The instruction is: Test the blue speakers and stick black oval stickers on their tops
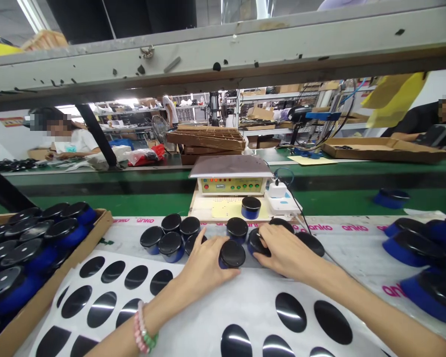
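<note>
My left hand (pixel 208 255), with a beaded bracelet on its wrist, is closed around a round blue unit with a glossy black top (pixel 232 254). To its right, my right hand (pixel 284 248) has its fingers curled over a second unit of the same kind (pixel 258 243), which they partly cover. Close behind both hands stands another such unit (pixel 236 229). Several more (pixel 171 246) are grouped left of my left hand. In front of my hands lies a white sheet (pixel 193 317) bearing black round stickers (pixel 290 311).
At left, a cardboard box (pixel 96 230) holds several blue-and-black units; more (pixel 412 245) stand at right. A control box (pixel 230 181) with one unit (pixel 251 207) before it sits behind, beside a green conveyor belt (pixel 156 202). A shelf beam (pixel 193 54) crosses above. Co-workers sit across.
</note>
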The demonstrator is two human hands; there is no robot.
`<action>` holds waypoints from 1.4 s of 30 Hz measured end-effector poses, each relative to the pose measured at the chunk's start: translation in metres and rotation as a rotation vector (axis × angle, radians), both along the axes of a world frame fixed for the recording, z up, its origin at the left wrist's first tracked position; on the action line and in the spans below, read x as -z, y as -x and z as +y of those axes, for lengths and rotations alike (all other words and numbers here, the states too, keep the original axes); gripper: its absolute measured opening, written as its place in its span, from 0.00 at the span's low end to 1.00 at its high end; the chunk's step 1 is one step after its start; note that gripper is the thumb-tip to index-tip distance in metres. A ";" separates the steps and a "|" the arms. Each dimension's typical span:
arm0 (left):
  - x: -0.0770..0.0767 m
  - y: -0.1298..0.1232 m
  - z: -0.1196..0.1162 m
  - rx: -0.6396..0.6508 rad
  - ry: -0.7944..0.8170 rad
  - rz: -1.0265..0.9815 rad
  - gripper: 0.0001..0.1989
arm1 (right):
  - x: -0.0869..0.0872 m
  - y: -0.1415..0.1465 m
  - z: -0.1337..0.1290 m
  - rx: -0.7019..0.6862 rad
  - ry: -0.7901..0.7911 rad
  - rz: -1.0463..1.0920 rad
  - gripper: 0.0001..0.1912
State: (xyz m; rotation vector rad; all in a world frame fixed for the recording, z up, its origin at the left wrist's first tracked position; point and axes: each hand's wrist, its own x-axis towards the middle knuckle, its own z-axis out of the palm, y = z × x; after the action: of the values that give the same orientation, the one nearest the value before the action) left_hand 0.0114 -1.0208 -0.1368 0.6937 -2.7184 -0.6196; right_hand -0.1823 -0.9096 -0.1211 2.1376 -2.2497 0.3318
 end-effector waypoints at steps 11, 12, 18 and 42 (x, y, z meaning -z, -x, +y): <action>-0.008 -0.001 -0.006 0.087 -0.066 -0.111 0.39 | -0.011 -0.016 -0.075 0.022 -0.053 -0.111 0.15; -0.007 -0.001 -0.004 0.079 -0.067 -0.100 0.37 | -0.007 -0.018 -0.082 0.010 -0.064 -0.132 0.15; 0.004 0.006 0.007 0.103 -0.104 -0.048 0.38 | -0.006 -0.006 -0.093 -0.004 0.025 -0.300 0.11; -0.034 0.032 0.012 -0.010 -0.209 0.343 0.33 | -0.031 -0.044 -0.045 0.060 0.313 -0.599 0.09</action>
State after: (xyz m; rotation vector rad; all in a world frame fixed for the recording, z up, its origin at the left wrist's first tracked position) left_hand -0.0209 -1.0092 -0.1023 0.5844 -2.3548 -0.9364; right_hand -0.1387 -0.9544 -0.0904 1.9785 -2.2965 1.3771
